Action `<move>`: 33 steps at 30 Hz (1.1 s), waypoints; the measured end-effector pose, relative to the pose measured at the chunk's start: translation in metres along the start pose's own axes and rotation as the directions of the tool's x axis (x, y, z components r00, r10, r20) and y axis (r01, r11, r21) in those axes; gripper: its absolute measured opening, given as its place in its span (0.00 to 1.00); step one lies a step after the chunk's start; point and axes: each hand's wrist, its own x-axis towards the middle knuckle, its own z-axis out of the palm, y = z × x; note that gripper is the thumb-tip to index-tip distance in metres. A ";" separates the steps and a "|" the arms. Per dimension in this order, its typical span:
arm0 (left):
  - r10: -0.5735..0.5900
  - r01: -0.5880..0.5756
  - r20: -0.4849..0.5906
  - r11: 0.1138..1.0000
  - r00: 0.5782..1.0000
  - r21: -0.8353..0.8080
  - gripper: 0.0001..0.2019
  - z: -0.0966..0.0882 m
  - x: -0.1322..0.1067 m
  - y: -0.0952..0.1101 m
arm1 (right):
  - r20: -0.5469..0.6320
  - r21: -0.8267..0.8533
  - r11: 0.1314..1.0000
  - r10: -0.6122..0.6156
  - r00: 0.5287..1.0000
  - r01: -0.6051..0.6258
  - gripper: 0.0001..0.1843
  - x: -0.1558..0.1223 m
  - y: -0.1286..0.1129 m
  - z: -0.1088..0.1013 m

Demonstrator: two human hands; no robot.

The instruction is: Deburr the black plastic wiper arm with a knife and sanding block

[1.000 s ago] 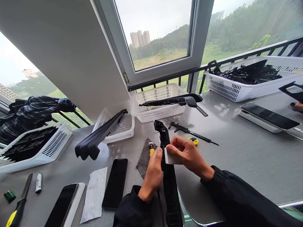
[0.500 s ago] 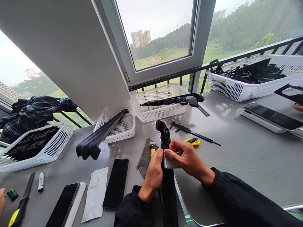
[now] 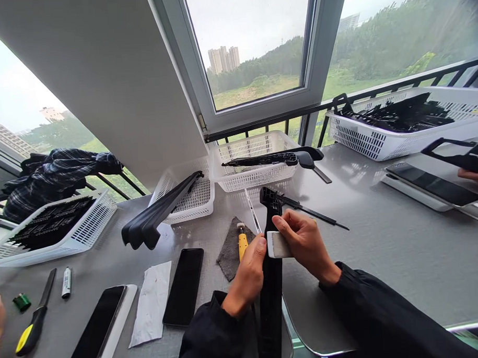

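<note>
My left hand (image 3: 246, 278) is closed around a long black plastic part (image 3: 271, 303), which stands lengthwise in front of me with its hooked, ribbed end pointing away. In my right hand (image 3: 307, 242), pinched between thumb and fingers, is a small white and grey block (image 3: 279, 245) lying against the part's edge. Just left of my hands a yellow-handled tool (image 3: 242, 245) with a pale round tip rests on a dark grey cloth (image 3: 228, 252). Beyond the right hand lies a black caliper (image 3: 316, 215), its jaw end partly behind the part.
White baskets with black parts (image 3: 193, 201) stand along the window. On the left are a phone (image 3: 184, 288), white paper (image 3: 151, 305), a marker (image 3: 66, 283) and a yellow-black file (image 3: 36, 316). Other people's hands (image 3: 474, 177) show at both sides; the right one holds a black frame.
The black part has turned about its length, showing a smoother side, and its far end has shifted right. The block now shows its face. The yellow cutter is hidden behind my right hand.
</note>
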 end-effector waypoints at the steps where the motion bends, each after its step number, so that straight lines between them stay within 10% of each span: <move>1: 0.008 -0.008 0.035 1.000 0.999 -0.001 0.29 0.000 0.000 -0.001 | -0.015 0.005 1.000 0.008 1.000 -0.008 0.31 0.001 0.001 -0.001; 9: -0.035 0.034 0.071 0.999 0.997 0.012 0.27 0.002 -0.004 -0.001 | -0.122 0.028 1.000 0.012 0.992 -0.008 0.32 0.011 -0.003 -0.014; 15: 0.001 0.003 -0.049 0.998 0.999 0.066 0.25 0.003 -0.002 -0.002 | 0.038 -0.059 0.997 -0.053 0.998 0.055 0.30 -0.002 -0.001 -0.002; 27: 0.031 -0.033 0.045 0.998 0.999 0.061 0.30 0.002 -0.005 -0.009 | -0.083 -0.042 0.999 -0.011 0.996 0.007 0.31 0.003 0.002 -0.008; 33: 0.040 -0.043 0.041 0.997 0.998 0.062 0.28 0.001 -0.003 -0.010 | 0.039 -0.160 0.981 -0.102 0.994 0.107 0.30 -0.003 0.007 -0.001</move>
